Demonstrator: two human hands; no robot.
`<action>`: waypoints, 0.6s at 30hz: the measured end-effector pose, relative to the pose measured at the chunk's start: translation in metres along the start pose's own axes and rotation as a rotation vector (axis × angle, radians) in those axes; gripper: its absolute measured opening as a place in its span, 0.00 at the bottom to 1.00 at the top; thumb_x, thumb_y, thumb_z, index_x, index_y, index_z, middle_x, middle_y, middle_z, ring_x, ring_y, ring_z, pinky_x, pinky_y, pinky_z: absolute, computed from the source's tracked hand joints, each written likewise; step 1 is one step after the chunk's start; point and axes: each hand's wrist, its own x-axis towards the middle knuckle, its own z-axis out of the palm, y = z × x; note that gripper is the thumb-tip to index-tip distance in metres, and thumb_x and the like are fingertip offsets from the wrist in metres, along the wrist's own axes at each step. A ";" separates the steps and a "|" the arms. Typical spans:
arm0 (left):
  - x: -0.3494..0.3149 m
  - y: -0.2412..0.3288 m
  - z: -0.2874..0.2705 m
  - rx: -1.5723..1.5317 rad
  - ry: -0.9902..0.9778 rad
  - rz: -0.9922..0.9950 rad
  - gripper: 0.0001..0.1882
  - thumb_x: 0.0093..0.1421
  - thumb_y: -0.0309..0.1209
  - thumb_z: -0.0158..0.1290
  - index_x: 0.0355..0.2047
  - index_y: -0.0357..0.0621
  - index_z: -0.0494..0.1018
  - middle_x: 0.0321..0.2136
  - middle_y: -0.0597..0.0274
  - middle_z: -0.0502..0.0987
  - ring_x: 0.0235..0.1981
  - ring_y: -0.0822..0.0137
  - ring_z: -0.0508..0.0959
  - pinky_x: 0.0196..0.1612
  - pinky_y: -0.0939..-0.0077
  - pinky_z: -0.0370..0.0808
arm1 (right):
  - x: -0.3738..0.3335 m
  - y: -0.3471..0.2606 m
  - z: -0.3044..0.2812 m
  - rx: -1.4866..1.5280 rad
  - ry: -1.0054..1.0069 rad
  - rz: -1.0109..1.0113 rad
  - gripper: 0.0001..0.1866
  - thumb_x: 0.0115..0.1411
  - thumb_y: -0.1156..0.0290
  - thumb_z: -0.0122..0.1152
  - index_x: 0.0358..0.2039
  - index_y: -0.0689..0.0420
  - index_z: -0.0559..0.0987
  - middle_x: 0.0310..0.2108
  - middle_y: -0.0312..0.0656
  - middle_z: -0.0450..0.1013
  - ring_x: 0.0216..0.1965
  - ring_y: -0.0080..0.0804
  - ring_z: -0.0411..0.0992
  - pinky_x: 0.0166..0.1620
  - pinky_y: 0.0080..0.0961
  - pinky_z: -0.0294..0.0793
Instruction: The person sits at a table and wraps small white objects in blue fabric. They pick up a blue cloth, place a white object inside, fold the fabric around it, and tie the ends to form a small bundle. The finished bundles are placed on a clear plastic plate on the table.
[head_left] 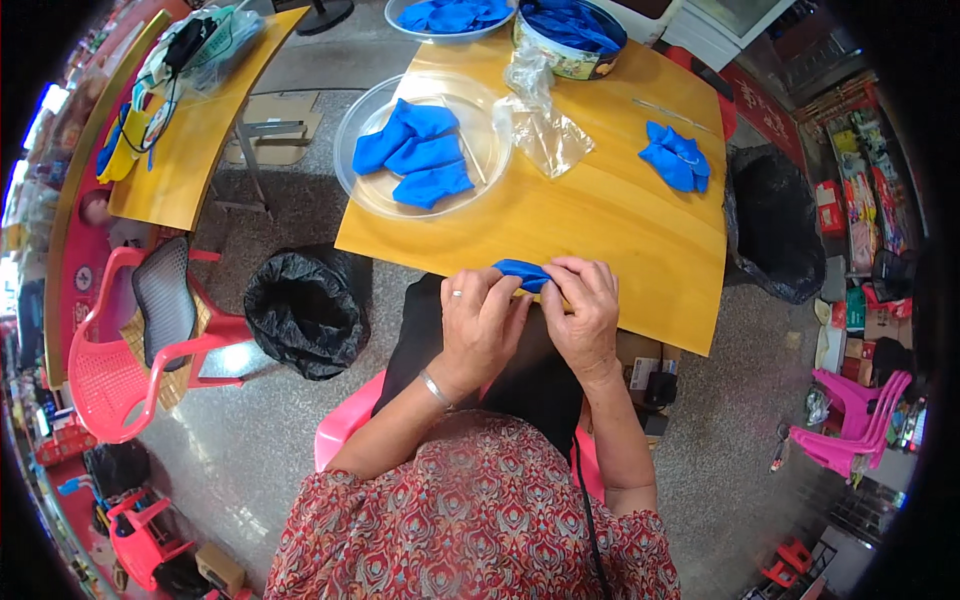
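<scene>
Between my two hands, at the near edge of the table, is a small blue fabric piece (522,273). My left hand (478,318) pinches its left end; a ring and a silver bracelet show on that side. The fingers of my right hand (583,312) are closed on the right end. Beyond my hands a clear round plastic tray (352,185) holds several blue fabric pieces (420,152) and a thin pale stick (473,158). Farther right on the table lies another blue fabric bundle (676,158).
A crumpled clear plastic bag (552,137) lies beside the tray. At the far edge stand a round tin (570,65) and a white bowl (450,36), both full of blue fabric. Black-lined bins (308,312) flank the table (620,225). A pink chair (150,350) stands left.
</scene>
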 end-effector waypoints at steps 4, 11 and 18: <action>-0.009 0.005 0.005 -0.184 0.081 -0.285 0.16 0.49 0.24 0.64 0.37 0.40 0.70 0.32 0.57 0.70 0.32 0.59 0.70 0.37 0.68 0.67 | 0.000 -0.004 0.007 0.206 0.102 0.161 0.09 0.50 0.83 0.61 0.34 0.61 0.80 0.34 0.44 0.75 0.36 0.39 0.74 0.40 0.30 0.71; 0.002 -0.001 0.006 -0.413 0.041 -0.386 0.10 0.54 0.22 0.60 0.34 0.38 0.71 0.31 0.54 0.72 0.32 0.59 0.74 0.37 0.71 0.72 | -0.020 -0.013 0.033 0.990 -0.033 0.704 0.07 0.59 0.80 0.59 0.39 0.64 0.78 0.35 0.36 0.75 0.36 0.20 0.73 0.40 0.20 0.73; 0.001 -0.015 0.004 -0.283 0.003 -0.237 0.07 0.54 0.19 0.58 0.34 0.38 0.73 0.29 0.55 0.75 0.30 0.61 0.76 0.34 0.71 0.72 | -0.018 -0.007 0.040 0.962 -0.064 0.669 0.10 0.62 0.78 0.59 0.44 0.64 0.74 0.35 0.36 0.77 0.36 0.16 0.73 0.39 0.14 0.73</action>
